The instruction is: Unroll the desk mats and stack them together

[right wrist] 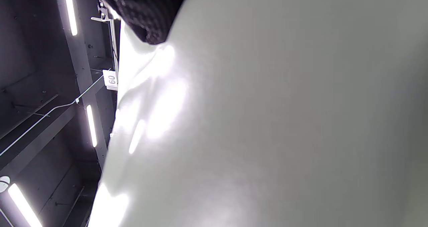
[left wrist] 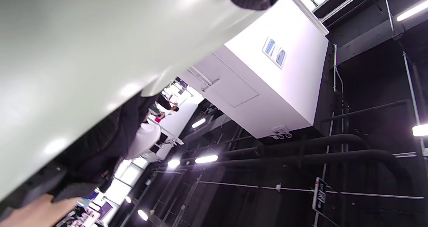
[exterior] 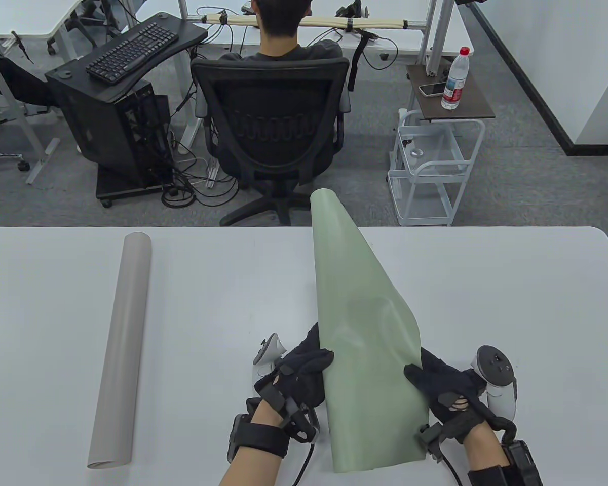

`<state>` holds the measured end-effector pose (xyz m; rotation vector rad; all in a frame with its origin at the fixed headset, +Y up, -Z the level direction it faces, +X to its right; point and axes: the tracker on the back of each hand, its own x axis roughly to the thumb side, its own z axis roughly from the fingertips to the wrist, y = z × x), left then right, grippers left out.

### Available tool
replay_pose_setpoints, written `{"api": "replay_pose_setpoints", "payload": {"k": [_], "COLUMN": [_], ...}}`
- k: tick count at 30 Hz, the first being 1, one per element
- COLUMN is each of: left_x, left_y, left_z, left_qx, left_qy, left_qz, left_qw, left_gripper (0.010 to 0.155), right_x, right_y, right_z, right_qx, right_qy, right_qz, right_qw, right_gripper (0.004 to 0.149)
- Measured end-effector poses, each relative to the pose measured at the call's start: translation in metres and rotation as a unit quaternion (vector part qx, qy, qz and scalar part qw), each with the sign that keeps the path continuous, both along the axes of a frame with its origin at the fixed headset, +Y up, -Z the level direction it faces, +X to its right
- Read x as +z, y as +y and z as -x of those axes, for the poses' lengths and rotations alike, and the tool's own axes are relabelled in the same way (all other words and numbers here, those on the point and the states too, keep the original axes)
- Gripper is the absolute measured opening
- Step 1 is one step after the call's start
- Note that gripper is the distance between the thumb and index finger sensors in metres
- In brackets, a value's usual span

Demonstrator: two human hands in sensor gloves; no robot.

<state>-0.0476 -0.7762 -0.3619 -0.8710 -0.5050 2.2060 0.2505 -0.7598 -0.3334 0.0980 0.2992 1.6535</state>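
Note:
A green desk mat (exterior: 365,349) is partly unrolled and held up off the white table (exterior: 511,304), its far end still curled past the table's far edge. My left hand (exterior: 299,377) grips its near left edge and my right hand (exterior: 443,385) grips its near right edge. The mat fills most of the left wrist view (left wrist: 83,53) and the right wrist view (right wrist: 267,120), with a gloved fingertip (right wrist: 147,16) on it. A beige desk mat (exterior: 121,349) lies rolled up on the left of the table.
Beyond the table's far edge a person sits in a black office chair (exterior: 271,126). A white wire cart (exterior: 430,167) with a water bottle (exterior: 456,78) stands at the far right. A black computer stand (exterior: 116,101) is at the far left.

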Motion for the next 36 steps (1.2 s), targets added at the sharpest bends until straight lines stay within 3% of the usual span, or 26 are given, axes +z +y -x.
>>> {"api": "replay_pose_setpoints", "payload": {"k": [4, 7, 9, 13, 21, 30, 36], "left_x": [-0.001, 0.0, -0.001, 0.003, 0.0, -0.004, -0.005], "left_y": [-0.006, -0.005, -0.001, -0.002, -0.003, 0.003, -0.007], "left_z": [0.0, -0.002, -0.002, 0.0, 0.005, 0.014, 0.015], "left_qx": [-0.031, -0.024, -0.024, -0.02, -0.031, -0.033, -0.026], "left_qy": [0.014, 0.016, 0.013, 0.016, 0.03, 0.028, 0.035], "left_qz": [0.032, 0.02, -0.006, 0.031, 0.015, -0.008, 0.039], "left_qw": [0.999, 0.999, 1.0, 0.999, 0.999, 0.999, 0.998], "left_gripper": [0.091, 0.078, 0.077, 0.076, 0.087, 0.09, 0.088], "right_x": [0.0, 0.0, 0.001, 0.001, -0.001, -0.001, -0.002], "right_y": [0.0, 0.0, -0.001, -0.001, -0.004, 0.003, 0.0], "right_z": [0.0, 0.001, 0.002, 0.002, -0.009, -0.031, -0.033], "right_qx": [-0.004, -0.002, -0.006, 0.012, 0.007, -0.005, -0.007], "right_qy": [0.006, 0.005, 0.006, -0.003, -0.013, -0.036, -0.039], "right_qz": [0.001, -0.001, 0.0, 0.0, 0.01, -0.003, 0.005], "right_qw": [1.0, 1.0, 1.0, 1.0, 1.0, 0.999, 0.999], "right_gripper": [0.051, 0.05, 0.05, 0.05, 0.05, 0.049, 0.049]}}
